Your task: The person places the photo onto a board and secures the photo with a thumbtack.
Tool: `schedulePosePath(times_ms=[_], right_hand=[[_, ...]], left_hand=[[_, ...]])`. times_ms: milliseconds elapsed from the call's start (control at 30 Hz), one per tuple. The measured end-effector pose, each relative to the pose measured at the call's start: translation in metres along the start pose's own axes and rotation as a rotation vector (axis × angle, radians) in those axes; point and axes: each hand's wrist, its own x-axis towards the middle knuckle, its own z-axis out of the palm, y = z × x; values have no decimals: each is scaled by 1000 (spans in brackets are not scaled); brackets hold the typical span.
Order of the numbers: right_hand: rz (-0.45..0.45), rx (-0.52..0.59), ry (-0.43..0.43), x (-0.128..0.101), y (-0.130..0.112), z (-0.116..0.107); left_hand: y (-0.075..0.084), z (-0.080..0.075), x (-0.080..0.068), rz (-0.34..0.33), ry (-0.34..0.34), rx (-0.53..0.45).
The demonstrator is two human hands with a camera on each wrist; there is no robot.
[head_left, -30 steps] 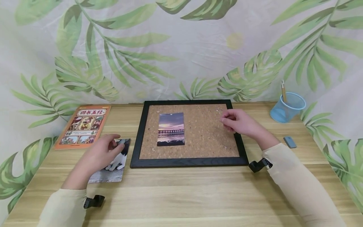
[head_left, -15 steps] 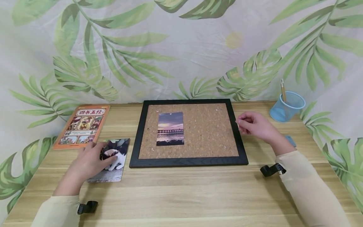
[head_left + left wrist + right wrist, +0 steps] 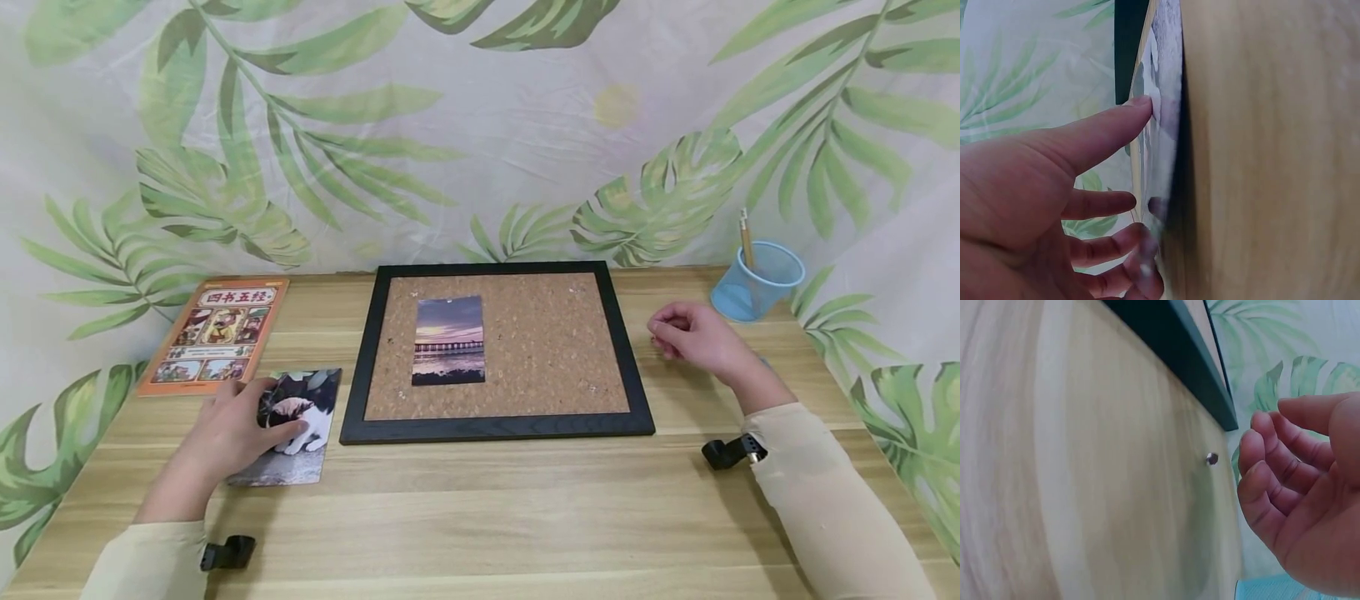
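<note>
Fingers of the left hand reach over the cat photo from its left, thumb on top; can't tell if they're really pinching it. Photo's left of the corkboard, long side pointing away from the person, so that hand's way closer. Right hand is loosely curled, nothing visible in it, small shiny bit near its fingertips.
</note>
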Motion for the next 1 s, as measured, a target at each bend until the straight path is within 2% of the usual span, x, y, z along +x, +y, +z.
schedulePosePath(times_ms=[300,367,533,667,1000], right_hand=[[7,-110,25,2,11,-2],[3,-135,33,3,13,-2],[-20,-214,52,4,19,-2],[-27,-267,68,5,21,-1],[-30,-301,74,5,20,1]], left_hand=[[-6,-3,2,-18,-23,-87],[-8,-4,2,-6,-6,-115],[-11,-2,0,37,104,-186],[-13,-3,-3,35,176,-223],[-5,-11,-9,55,345,-327]])
